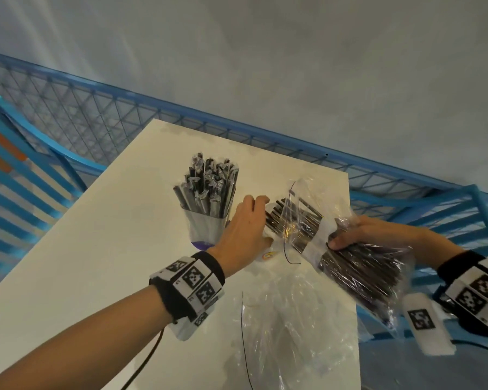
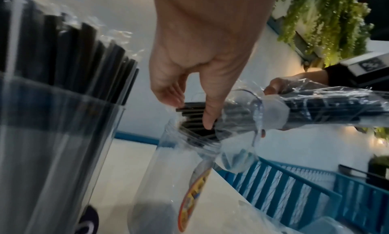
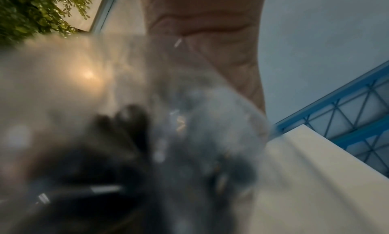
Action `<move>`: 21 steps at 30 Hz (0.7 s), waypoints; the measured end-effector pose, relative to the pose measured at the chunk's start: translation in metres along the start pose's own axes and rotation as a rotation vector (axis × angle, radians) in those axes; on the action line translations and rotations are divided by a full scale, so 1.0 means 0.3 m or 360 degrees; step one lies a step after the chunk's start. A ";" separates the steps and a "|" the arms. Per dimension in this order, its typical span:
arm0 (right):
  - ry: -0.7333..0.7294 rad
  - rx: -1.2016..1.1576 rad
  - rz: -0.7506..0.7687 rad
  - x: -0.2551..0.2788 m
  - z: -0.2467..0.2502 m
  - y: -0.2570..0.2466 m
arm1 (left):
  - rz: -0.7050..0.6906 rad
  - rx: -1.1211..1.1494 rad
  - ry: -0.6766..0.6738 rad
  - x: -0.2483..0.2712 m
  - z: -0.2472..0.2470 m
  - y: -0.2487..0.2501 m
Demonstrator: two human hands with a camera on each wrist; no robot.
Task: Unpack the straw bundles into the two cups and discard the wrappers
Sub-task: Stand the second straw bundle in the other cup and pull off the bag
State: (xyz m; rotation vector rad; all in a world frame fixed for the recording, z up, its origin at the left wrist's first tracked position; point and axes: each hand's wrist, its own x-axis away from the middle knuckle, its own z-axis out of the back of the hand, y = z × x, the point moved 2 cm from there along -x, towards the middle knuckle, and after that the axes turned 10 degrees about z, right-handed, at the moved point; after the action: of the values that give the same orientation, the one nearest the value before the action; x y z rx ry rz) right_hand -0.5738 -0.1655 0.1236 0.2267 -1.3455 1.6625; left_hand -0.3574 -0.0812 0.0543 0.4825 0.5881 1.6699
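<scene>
Over the white table [image 1: 96,249], the left hand [image 1: 243,229] touched the straw tips [image 2: 190,111] with loose fingers [image 2: 208,119]; the right hand [image 1: 364,232] clutched the wrapped bundle [image 1: 355,273].

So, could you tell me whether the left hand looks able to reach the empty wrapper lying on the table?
Probably yes: the empty wrapper lies uncovered on the table, close to the left hand and nearer the person. The hand would only have to leave the straw bundle.

Right wrist view: clear wrapper [image 3: 73,87] close against the lens blurs the dark straw bundle [image 3: 94,179] into smudges.
</scene>
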 end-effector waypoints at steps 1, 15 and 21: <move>0.0019 -0.0014 0.0015 0.006 0.001 0.009 | -0.0064 -0.0135 0.0061 -0.013 0.008 0.014; 0.0092 0.0242 0.0255 0.081 0.059 -0.046 | -0.0575 -0.0800 -0.0225 -0.166 0.001 0.160; 0.0041 0.0226 0.0350 0.120 0.117 -0.131 | -0.0876 -0.0627 -0.0159 -0.172 0.031 0.272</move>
State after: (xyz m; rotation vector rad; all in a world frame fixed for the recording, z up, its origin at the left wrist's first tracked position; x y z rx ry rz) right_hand -0.5774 -0.1777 0.1862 0.1431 -1.2702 1.9414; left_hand -0.4058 -0.1417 0.1126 0.0979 0.2702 1.1832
